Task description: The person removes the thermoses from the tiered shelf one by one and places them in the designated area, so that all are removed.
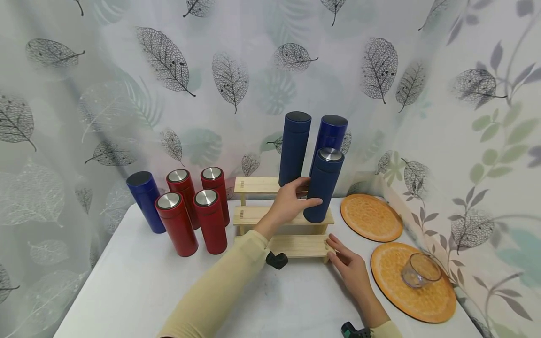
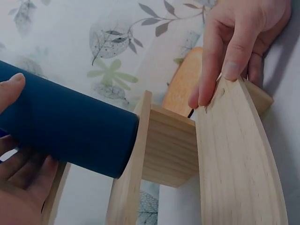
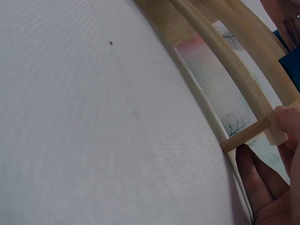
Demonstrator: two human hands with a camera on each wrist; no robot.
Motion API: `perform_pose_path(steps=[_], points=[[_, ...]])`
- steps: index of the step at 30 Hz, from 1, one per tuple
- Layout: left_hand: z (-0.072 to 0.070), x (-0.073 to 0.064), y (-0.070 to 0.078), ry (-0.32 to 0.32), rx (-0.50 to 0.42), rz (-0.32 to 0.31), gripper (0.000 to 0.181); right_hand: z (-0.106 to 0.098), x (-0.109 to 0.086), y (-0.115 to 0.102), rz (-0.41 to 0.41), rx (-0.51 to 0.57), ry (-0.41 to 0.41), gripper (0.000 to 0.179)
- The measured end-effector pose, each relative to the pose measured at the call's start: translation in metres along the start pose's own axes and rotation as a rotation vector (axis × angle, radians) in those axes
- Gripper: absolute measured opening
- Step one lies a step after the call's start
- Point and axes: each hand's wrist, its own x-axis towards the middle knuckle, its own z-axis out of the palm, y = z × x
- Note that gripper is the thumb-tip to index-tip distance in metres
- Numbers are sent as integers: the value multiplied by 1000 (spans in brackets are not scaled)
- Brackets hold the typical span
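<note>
In the head view my left hand [image 1: 289, 204] holds a matte dark blue thermos [image 1: 323, 188] with a silver lid, thumb on one side and fingers on the other. Its base meets the middle step of a three-tier wooden stand [image 1: 302, 245]; the left wrist view shows the thermos [image 2: 70, 122] tilted by the camera angle. Behind it, on the top step, are another dark blue thermos [image 1: 295, 148] and a glossy blue thermos [image 1: 331, 130], partly hidden. My right hand [image 1: 348, 270] grips the right end of the lowest step, its thumb on the board [image 2: 234, 154] in the left wrist view.
Several red thermoses [image 1: 179, 230] with silver lids stand left of the stand, beside a blue thermos [image 1: 145, 199]. Two round orange mats [image 1: 372, 217] lie at the right, the nearer mat [image 1: 393, 291] bearing a clear glass [image 1: 416, 272]. Leaf-patterned curtains [image 1: 253, 94] hang behind the white table [image 1: 127, 286].
</note>
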Motion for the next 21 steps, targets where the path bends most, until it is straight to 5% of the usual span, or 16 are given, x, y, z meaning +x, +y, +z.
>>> perform_pose_path(steps=[21], points=[[12,2,-2,84,23,-11,73,0,1,0,20,-9,-16,45]])
